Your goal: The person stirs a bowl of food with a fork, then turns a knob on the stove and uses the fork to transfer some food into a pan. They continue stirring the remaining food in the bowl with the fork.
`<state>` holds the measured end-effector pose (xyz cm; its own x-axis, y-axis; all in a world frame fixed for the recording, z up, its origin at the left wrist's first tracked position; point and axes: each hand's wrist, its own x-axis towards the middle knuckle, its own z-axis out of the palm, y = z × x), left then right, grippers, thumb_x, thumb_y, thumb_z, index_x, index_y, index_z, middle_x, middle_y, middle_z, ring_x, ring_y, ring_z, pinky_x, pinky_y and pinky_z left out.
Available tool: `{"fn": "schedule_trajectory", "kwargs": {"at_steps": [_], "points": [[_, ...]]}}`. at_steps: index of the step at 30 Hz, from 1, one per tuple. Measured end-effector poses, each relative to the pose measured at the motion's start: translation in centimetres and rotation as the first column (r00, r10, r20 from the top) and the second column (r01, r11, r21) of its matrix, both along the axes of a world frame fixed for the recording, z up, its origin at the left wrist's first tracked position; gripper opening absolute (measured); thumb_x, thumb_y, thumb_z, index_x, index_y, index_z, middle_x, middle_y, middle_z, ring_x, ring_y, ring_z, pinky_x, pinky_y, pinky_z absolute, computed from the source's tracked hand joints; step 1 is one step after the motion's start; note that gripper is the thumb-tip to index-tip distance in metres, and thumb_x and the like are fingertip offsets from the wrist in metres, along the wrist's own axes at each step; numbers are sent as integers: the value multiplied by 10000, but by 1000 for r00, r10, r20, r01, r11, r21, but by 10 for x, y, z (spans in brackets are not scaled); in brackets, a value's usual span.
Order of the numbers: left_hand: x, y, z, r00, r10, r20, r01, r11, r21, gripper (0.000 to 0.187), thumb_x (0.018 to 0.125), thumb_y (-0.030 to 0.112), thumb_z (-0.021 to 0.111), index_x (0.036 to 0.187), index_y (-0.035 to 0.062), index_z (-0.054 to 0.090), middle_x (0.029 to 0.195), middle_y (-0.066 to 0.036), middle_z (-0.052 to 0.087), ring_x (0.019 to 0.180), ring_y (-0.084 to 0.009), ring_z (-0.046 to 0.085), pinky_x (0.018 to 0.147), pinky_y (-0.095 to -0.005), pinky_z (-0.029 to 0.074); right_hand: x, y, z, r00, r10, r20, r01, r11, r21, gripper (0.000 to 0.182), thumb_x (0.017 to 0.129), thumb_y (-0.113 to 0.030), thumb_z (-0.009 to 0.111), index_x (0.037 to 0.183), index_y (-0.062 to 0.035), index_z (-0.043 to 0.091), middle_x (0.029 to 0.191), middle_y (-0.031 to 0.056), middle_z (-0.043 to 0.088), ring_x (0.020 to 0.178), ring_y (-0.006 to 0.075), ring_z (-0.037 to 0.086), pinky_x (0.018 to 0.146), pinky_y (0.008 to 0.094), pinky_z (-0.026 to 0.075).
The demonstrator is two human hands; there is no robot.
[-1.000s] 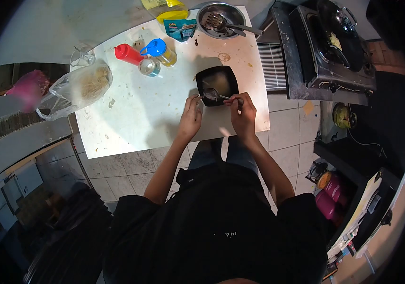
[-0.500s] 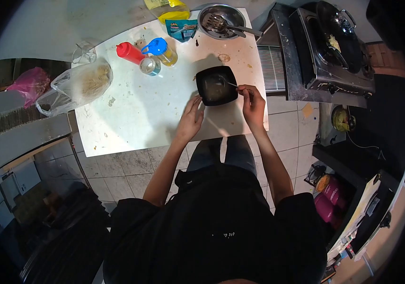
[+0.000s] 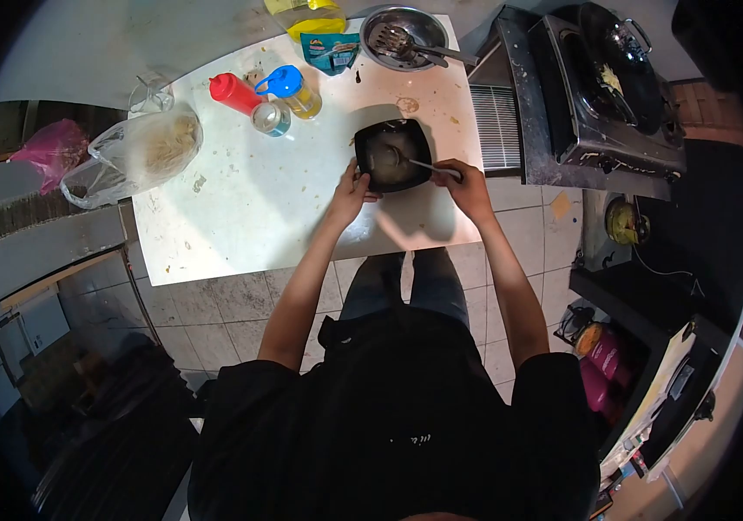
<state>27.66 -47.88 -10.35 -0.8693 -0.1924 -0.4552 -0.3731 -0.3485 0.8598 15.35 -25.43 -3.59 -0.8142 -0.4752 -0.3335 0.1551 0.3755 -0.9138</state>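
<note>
A black square bowl (image 3: 387, 127) with cloudy, pale liquid (image 3: 380, 161) in it is near the right side of the white table. My left hand (image 3: 351, 196) grips the bowl's left edge, thumb on the near side. In my right hand (image 3: 469, 188) is the handle of a metal spoon (image 3: 421, 164). Its bowl end dips into the liquid, so its tip is partly hidden. The right-hand fingers are closed around the handle, just beyond the bowl's right rim.
Behind the bowl are a red squeeze bottle (image 3: 234, 92), a blue-capped bottle (image 3: 299, 94), a small jar (image 3: 271, 119), a teal packet (image 3: 328, 54) and a steel basin (image 3: 426, 24) holding utensils. A plastic bag (image 3: 150, 152) lies left. At right stands a gas stove (image 3: 575, 104) with a wok (image 3: 641, 82).
My left hand has gone from resting beside the bowl to gripping its edge. The bowl looks slightly turned, and the spoon has moved deeper toward the middle of the liquid.
</note>
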Motion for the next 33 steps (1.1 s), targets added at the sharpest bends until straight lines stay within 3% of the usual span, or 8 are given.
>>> {"fn": "schedule_trajectory", "kwargs": {"at_steps": [2, 3, 4, 8, 17, 27, 30, 33], "points": [[-6, 2, 0, 999, -42, -3, 41, 995, -92, 565, 988, 54, 415, 1471, 2, 128, 1051, -205, 595, 779, -269, 689, 692, -337, 599, -2, 0, 8, 997, 77, -17, -74, 989, 127, 223, 867, 6, 556, 1080, 12, 625, 861, 131, 696, 813, 203, 699, 777, 287, 546], [-8, 3, -2, 999, -43, -7, 42, 995, -92, 565, 988, 54, 415, 1471, 2, 128, 1051, -205, 595, 779, -269, 689, 692, -337, 599, -3, -1, 12, 987, 159, -19, -149, 956, 252, 239, 854, -17, 570, 1085, -9, 632, 864, 152, 694, 810, 235, 698, 762, 313, 547], [-9, 3, -4, 999, -36, -11, 34, 994, -100, 553, 983, 39, 401, 1465, -1, 133, 1069, -217, 597, 790, -281, 692, 693, -346, 604, -1, -1, 5, 948, 241, -208, -154, 919, 362, 237, 853, -93, 587, 1078, -44, 645, 865, 183, 680, 829, 322, 672, 756, 394, 535], [-6, 5, -13, 999, -9, -50, 1, 987, -163, 539, 960, 3, 383, 1449, -12, 156, 1125, -258, 593, 841, -332, 695, 699, -378, 610, 2, -13, 16, 882, 380, -279, -137, 773, 620, 209, 847, -122, 573, 1033, -38, 619, 908, 196, 663, 899, 368, 644, 776, 455, 520], [1, 15, -5, 1000, -23, 8, 24, 829, -559, 493, 939, 12, 430, 1404, 6, 269, 1137, -290, 608, 923, -342, 682, 750, -381, 587, 12, -6, 30, 613, 606, -507, -30, 659, 751, 367, 751, 39, 541, 1101, -44, 466, 892, 164, 561, 618, 366, 645, 529, 435, 544], [5, 24, -15, 995, 82, -57, -99, 881, -463, 550, 891, 54, 464, 1413, 16, 295, 1064, -306, 619, 938, -430, 642, 829, -486, 497, 6, -2, 39, 635, 638, -434, -61, 602, 796, 363, 792, 39, 505, 1143, -55, 496, 995, 203, 550, 659, 402, 641, 575, 473, 548], [3, 21, -8, 993, 56, -102, -95, 897, -431, 543, 876, 34, 469, 1397, 2, 320, 1043, -307, 629, 894, -414, 664, 775, -457, 532, 7, 3, 42, 642, 637, -427, -69, 602, 796, 343, 796, 41, 503, 1127, -48, 509, 1006, 218, 566, 686, 415, 645, 592, 481, 548], [0, 17, 21, 995, 53, -80, -78, 932, -353, 553, 872, -25, 451, 1408, -16, 313, 1116, -260, 615, 826, -294, 702, 690, -343, 606, 8, 5, 51, 642, 634, -431, -68, 607, 792, 363, 788, 21, 528, 1144, -49, 501, 994, 201, 576, 690, 396, 659, 588, 459, 559]]}}
